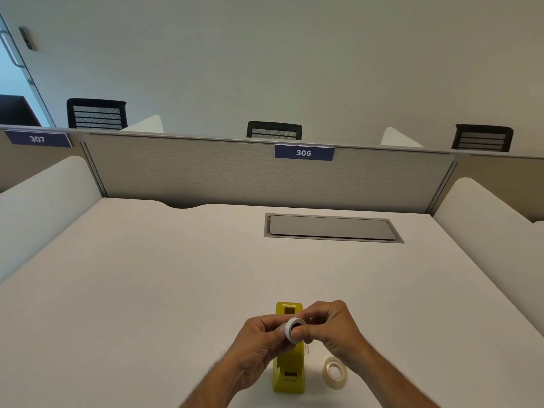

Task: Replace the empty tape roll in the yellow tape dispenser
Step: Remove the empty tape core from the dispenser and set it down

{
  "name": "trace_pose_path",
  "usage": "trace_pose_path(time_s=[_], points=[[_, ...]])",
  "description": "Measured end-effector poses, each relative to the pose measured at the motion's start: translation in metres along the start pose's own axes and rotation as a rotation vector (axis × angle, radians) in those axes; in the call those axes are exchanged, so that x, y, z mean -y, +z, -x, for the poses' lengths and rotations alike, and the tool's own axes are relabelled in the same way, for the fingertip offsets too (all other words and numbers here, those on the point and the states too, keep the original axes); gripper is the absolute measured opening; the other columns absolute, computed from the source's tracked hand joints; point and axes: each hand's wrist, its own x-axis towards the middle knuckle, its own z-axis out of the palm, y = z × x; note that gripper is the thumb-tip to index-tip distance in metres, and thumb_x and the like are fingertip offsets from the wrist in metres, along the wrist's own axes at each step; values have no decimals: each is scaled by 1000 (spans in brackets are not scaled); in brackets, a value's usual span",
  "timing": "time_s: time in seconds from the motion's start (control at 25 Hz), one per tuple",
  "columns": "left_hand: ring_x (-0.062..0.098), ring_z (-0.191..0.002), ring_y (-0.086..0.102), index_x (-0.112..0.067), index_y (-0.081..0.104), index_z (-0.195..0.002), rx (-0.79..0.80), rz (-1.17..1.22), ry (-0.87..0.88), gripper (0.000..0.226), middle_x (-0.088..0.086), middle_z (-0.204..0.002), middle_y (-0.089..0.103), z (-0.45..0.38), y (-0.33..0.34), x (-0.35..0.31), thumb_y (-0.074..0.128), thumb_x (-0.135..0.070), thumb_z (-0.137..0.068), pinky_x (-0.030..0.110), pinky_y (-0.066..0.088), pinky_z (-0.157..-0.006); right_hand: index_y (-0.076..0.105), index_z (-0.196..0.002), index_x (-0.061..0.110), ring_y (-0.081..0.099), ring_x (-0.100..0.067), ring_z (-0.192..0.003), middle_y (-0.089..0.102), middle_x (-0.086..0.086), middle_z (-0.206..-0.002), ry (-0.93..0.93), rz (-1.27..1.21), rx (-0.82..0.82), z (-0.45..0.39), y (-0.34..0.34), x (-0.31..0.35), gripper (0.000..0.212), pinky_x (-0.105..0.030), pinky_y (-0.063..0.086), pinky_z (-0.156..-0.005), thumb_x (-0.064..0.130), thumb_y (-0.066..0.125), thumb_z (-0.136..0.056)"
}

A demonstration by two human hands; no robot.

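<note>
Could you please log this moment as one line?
both hands hold white ring above yellow dispenser | clear tape roll on desk

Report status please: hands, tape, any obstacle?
Both hands, left and right, hold small white ring core above yellow plastic tape dispenser. Clear tape roll on desk. No obstacle.

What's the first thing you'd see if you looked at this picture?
Two hands, left hand and right hand, hold a small white ring low in the middle. Right under them stands a bright yellow tape dispenser on the pale desk, with a clear tape roll beside it.
</note>
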Motion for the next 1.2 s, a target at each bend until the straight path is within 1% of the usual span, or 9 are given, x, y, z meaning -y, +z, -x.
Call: trace_pose_path(time_s=[0.2,0.36,0.52,0.64,0.76,0.84,0.92,1.08,1.2], points=[[32,-98,73,-6,76,-106,-9,10,-1,23,16,-107,76,-3,-1,5,69,-4,-85,39,60,-86,81,-77,13,66,-19,-64,72,-13,-76,8,19,-15,0,1,-1,21,-31,56,-58,6,92,-60],[36,-105,71,-4,74,-110,6,39,25,34,19,-112,74,-6,-8,6,74,-9,-77,47,57,-96,81,-77,10,67,-22,-62,73,-16,-77,21,-3,-23,0,0,-2,19,-32,55,-56,4,91,-62],[34,-106,71,-8,74,-111,7,12,56,27,15,-111,75,-7,-8,6,71,-7,-84,46,56,-97,80,-80,8,70,-25,-68,74,-18,-82,35,-63,-17,0,-1,-2,19,-31,56,-58,9,89,-64],[31,-105,71,-11,74,-112,-50,23,78,25,12,-111,76,-10,-6,9,65,-2,-90,42,58,-94,79,-83,3,69,-26,-68,72,-27,-86,63,-172,-87,-3,-3,-7,21,-33,55,-59,9,87,-64],[28,-102,72,-13,76,-108,-133,16,84,24,10,-106,77,-13,-6,10,63,-2,-91,35,59,-84,78,-85,4,72,-24,-71,74,-19,-88,125,-227,-220,-8,-11,-17,16,-32,58,-62,7,85,-71],[26,-99,73,-13,76,-105,-185,7,91,22,8,-104,78,-15,-6,11,67,-2,-89,35,60,-82,79,-86,8,74,-23,-72,76,-13,-87,201,-138,-310,-11,-22,-30,12,-34,61,-65,7,83,-75],[25,-97,74,-13,77,-104,-224,-9,97,22,6,-103,78,-18,-7,12,70,-2,-87,37,61,-83,79,-86,12,74,-21,-66,77,-7,-80,295,68,-360,-13,-34,-47,9,-34,63,-67,7,81,-79],[26,-97,74,-12,76,-104,-239,-6,88,24,7,-106,77,-20,-8,16,72,1,-84,34,62,-80,78,-66,20,71,-15,-59,72,4,-57,370,531,-306,-16,-45,-70,4,-30,58,-60,18,76,-69],[25,-97,74,-12,76,-105,-239,-18,75,24,7,-107,76,-22,-7,18,72,-1,-84,32,62,-77,75,-58,28,69,-8,-64,71,12,-57,427,596,-300,-18,-48,-76,13,-20,50,-56,19,80,-66]])
